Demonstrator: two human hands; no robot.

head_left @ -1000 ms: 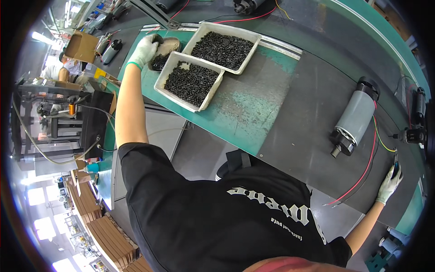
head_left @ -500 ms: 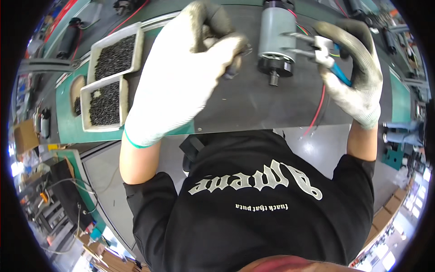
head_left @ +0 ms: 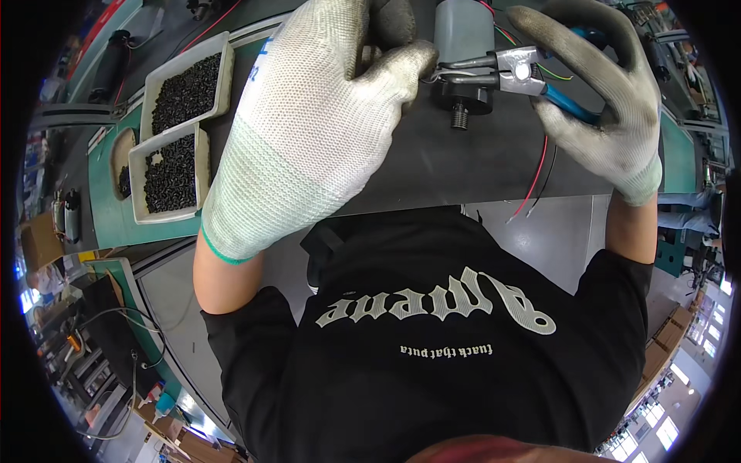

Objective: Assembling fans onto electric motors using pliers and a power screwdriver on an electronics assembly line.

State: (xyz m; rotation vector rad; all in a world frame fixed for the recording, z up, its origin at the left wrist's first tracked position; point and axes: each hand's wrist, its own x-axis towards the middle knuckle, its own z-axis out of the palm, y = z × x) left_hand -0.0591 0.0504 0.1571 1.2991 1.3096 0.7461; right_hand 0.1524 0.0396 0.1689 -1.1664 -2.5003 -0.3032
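Observation:
My right hand [head_left: 610, 100] wears a pale knit glove with grey fingers and is closed around pliers [head_left: 517, 69] with blue handles and two slim, round jaws. The jaws point left and reach the fingertips of my left hand [head_left: 316, 123], gloved the same way. Those fingers pinch a small, thin, curved metal piece [head_left: 435, 76] at the jaw tips; most of it is hidden by the fingers. Just behind the pliers stands a grey cylindrical motor [head_left: 464, 35] with a black end and a short toothed shaft [head_left: 460, 117] pointing toward me.
Two white trays, a far one [head_left: 226, 73] and a near one [head_left: 202, 166], hold many small black parts on the left. A shallow dish [head_left: 117, 158] sits beside them. Red and black wires [head_left: 532, 185] trail over the dark bench's [head_left: 432, 174] near edge.
The pliers have moved left and slightly down, from in front of the motor to my left fingertips. My left hand has shifted slightly right and stays pinched.

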